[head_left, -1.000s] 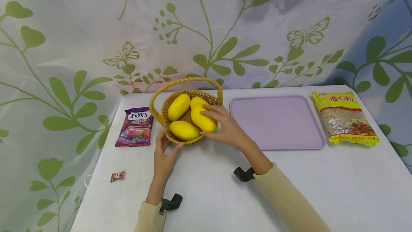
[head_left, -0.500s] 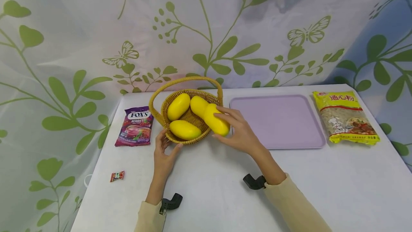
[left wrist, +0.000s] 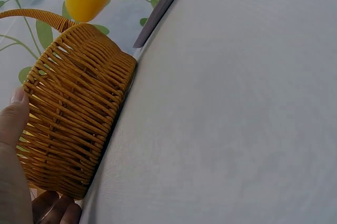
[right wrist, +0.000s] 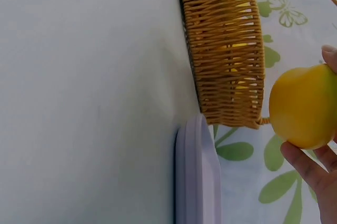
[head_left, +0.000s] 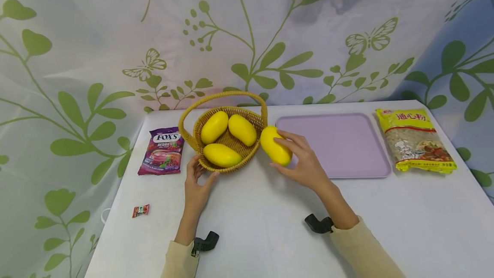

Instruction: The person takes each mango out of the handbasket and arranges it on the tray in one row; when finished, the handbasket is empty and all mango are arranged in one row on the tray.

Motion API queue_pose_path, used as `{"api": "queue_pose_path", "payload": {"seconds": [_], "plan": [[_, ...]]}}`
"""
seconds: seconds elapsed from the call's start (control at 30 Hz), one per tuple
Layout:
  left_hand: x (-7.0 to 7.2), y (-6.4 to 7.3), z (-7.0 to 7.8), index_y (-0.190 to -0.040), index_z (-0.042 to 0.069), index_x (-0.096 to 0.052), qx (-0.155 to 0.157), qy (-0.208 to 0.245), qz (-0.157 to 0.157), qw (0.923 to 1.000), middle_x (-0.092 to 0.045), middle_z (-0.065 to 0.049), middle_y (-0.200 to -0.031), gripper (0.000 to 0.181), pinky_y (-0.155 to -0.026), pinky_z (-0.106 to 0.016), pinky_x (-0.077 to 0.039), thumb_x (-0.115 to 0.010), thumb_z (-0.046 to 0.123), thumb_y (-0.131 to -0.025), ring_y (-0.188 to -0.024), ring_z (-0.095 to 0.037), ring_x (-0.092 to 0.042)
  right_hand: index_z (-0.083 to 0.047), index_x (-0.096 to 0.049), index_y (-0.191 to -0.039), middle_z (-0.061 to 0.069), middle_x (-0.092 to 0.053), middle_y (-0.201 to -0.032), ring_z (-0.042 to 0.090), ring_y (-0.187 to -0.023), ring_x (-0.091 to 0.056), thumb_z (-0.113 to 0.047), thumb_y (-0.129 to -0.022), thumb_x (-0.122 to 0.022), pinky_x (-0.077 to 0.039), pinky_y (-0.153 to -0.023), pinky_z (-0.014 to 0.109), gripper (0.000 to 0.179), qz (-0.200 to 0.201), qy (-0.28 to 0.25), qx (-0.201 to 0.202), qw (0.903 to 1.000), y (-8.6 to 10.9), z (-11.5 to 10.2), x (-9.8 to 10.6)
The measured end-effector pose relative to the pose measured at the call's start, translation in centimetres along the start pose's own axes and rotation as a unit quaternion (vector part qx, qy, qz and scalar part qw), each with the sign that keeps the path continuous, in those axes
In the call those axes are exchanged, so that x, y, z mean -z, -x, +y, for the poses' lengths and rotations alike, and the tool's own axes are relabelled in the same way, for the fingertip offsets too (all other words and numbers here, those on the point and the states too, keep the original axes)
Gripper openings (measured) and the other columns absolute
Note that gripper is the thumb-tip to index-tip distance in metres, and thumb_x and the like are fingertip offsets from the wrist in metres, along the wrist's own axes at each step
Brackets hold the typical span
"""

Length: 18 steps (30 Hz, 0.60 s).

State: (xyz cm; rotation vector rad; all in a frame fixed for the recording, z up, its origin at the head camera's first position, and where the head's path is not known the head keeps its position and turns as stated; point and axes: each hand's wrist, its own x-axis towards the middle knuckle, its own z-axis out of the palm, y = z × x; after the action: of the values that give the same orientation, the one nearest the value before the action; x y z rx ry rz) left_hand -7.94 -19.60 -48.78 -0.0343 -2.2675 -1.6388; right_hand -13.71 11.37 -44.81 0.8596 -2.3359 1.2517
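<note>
Between basket and tray in the head view, my right hand (head_left: 306, 166) holds a yellow mango (head_left: 275, 146) between thumb and fingers. The right wrist view shows this mango (right wrist: 303, 107) raised above the tabletop, its tip greenish. My left hand (head_left: 196, 192) grips the near left side of a woven wicker basket (head_left: 230, 141), thumb (left wrist: 11, 121) at the rim and fingertips (left wrist: 55, 209) low on its wall. Three more mangoes lie in the basket: one at the left (head_left: 214, 127), another at the right (head_left: 242, 130), the third in front (head_left: 222, 155).
A flat lilac tray (head_left: 347, 173) lies right of the basket. Beyond it is a yellow bag of pasta (head_left: 414, 140). Left of the basket are a purple candy bag (head_left: 162, 151) and a small wrapped candy (head_left: 140, 210). A leaf-patterned curtain (head_left: 293, 42) hangs behind the table.
My right hand has lifted the mango out of the basket and carried it rightward, past the rim. The left hand and the basket have stayed in place.
</note>
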Motion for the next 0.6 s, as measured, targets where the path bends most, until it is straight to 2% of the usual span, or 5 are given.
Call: {"api": "queue_pose_path", "payload": {"seconds": [0.13,0.37,0.6], "plan": [[0.0,0.0,0.0,-0.144,-0.002,-0.036,0.000,-0.005,0.001,1.0000,-0.044,-0.019,-0.146,0.070,-0.107,-0.054,-0.042,-0.074,0.008,-0.086,-0.125,-0.036,-0.053,-0.008,-0.062,-0.129,0.011,-0.051,-0.144,0.029,-0.130,-0.045,-0.014,-0.069,-0.088,-0.042,-0.109,0.028,0.066,0.002,0.010,-0.014,0.9999,0.4,0.9,0.4],[0.0,0.1,0.0,-0.145,-0.001,-0.036,0.003,-0.003,0.000,1.0000,-0.044,-0.018,-0.146,0.070,-0.107,-0.054,-0.042,-0.074,0.009,-0.086,-0.126,-0.036,-0.053,-0.007,-0.061,-0.130,0.012,-0.051,-0.143,0.031,-0.131,-0.046,-0.014,-0.069,-0.088,-0.046,-0.107,0.046,0.067,0.001,0.025,-0.035,0.9991,0.7,2.9,0.6],[0.0,0.1,0.0,-0.144,-0.002,-0.036,-0.002,0.000,0.000,1.0000,-0.044,-0.021,-0.144,0.070,-0.107,-0.055,-0.041,-0.074,0.007,-0.086,-0.124,-0.038,-0.053,-0.006,-0.060,-0.131,0.012,-0.050,-0.144,0.033,-0.132,-0.045,-0.015,-0.072,-0.087,-0.046,-0.105,0.051,0.066,-0.004,0.025,-0.068,0.9974,0.6,4.5,0.9]]}}
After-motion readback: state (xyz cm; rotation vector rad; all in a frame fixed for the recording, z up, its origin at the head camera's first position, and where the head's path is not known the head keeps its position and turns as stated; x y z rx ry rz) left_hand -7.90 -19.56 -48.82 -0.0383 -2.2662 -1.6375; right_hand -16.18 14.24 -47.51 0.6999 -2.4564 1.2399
